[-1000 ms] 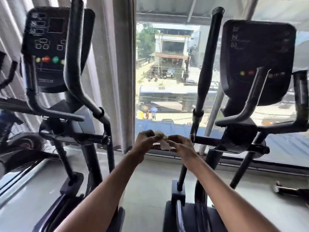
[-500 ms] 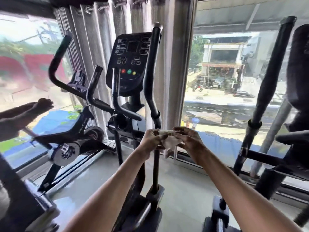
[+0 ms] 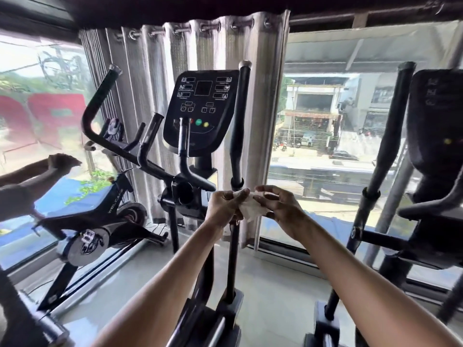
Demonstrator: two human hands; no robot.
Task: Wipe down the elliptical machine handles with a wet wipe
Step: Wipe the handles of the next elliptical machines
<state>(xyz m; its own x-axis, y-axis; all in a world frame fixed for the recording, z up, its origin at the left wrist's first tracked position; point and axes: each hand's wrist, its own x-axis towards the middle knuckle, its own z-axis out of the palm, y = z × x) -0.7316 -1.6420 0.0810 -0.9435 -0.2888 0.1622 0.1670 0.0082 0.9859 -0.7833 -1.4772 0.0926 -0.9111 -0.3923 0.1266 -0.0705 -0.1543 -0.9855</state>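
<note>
on my feed the left hand (image 3: 225, 206) and the right hand (image 3: 280, 209) are held close together at chest height, both pinching the white wet wipe (image 3: 251, 209), which hangs crumpled between their fingertips. the wipe is in the air, just in front of the lower part of the elliptical machine's upright right handle (image 3: 239, 126); i cannot tell whether it touches that bar. the console (image 3: 200, 108) sits above and to the left of the hands, with green and yellow buttons showing, and the curved left handle (image 3: 86, 121) sweeps out further left. a grey curtain (image 3: 155, 71) hangs behind the machine. a second elliptical (image 3: 431, 121) stands at the right edge, an exercise bike (image 3: 100, 221) at the lower left, and another person's hand (image 3: 62, 162) reaches in above it.
</note>
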